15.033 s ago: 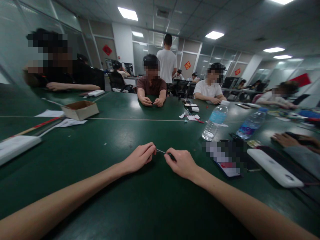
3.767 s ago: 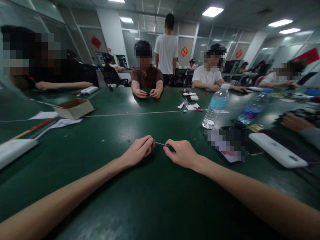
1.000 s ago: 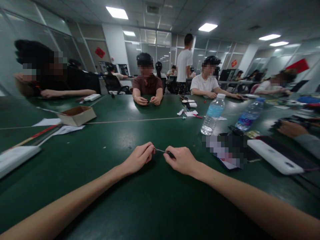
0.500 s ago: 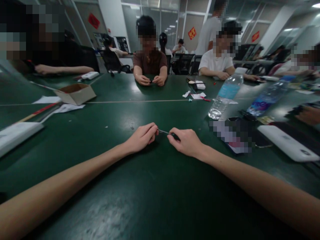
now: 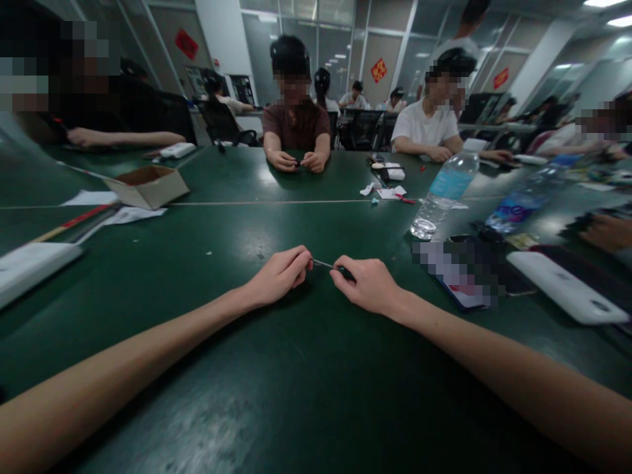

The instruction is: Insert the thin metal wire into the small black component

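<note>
Between my hands runs a small screwdriver (image 5: 322, 263) with a thin metal shaft and a dark handle. My right hand (image 5: 368, 283) is closed round the handle, most of which the fingers hide. The far end of the shaft goes into the pinched fingertips of my left hand (image 5: 284, 273). Whether those fingers also hold a small part is hidden. Both hands are low over the green table (image 5: 276, 375), a short gap apart.
On the right are a clear water bottle (image 5: 447, 191), a second bottle (image 5: 528, 194), a phone (image 5: 457, 280) and a white box-shaped device (image 5: 565, 286). Leftward, an open cardboard box (image 5: 148, 187) and another white device (image 5: 34, 270). A person (image 5: 296, 128) sits opposite, several others around.
My hands keep the same hold on the screwdriver and have hardly moved. In the background, a standing person has shifted to the right. The view has tilted very slightly.
</note>
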Tool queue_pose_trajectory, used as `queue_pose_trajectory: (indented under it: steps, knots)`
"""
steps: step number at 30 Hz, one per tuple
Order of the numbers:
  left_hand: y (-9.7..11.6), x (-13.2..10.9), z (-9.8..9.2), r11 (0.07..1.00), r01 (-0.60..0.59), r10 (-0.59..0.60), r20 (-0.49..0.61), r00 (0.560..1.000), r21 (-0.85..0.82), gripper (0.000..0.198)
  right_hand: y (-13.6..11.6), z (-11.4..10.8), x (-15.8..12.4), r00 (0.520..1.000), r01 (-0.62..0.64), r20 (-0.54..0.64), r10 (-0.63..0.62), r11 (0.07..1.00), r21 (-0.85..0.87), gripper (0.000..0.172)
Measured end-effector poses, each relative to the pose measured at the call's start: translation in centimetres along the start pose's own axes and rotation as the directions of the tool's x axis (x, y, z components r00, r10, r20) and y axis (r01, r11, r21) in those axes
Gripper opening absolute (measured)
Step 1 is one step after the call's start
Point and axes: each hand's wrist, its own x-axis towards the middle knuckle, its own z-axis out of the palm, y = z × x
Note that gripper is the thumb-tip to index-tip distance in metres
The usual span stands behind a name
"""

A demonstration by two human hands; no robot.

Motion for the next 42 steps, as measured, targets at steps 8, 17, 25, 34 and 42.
queue_pose_trajectory:
  steps: [8, 17, 25, 34, 42]
  knots:
    - [0.05, -0.04, -0.06, 1.000, -0.001, 0.001, -0.007, 1.000, 0.009, 0.039, 0.05, 0.10, -0.01, 1.000, 0.001, -0.005, -0.001, 1.000, -0.003, 0.028]
    - [0.08, -0.04, -0.11, 1.000, -0.005, 0.005, -0.001, 1.000, 0.010, 0.039, -0.03, -0.06, 0.01, 1.000, -0.001, 0.000, 0.001, 1.000, 0.011, 0.028]
    - [0.25, -0.07, -0.08, 1.000, -0.007, 0.007, -0.014, 1.000, 0.005, 0.039, -0.15, -0.21, 0.02, 1.000, -0.002, -0.001, 0.002, 1.000, 0.011, 0.027]
    - [0.24, -0.03, -0.01, 1.000, -0.010, 0.010, -0.011, 1.000, -0.003, 0.038, -0.07, -0.12, -0.02, 1.000, -0.003, -0.008, 0.003, 1.000, 0.010, 0.026]
    - [0.10, 0.02, -0.13, 1.000, -0.014, 0.014, -0.010, 1.000, 0.018, 0.039, -0.08, -0.18, -0.04, 1.000, 0.007, -0.011, -0.007, 1.000, 0.013, 0.027]
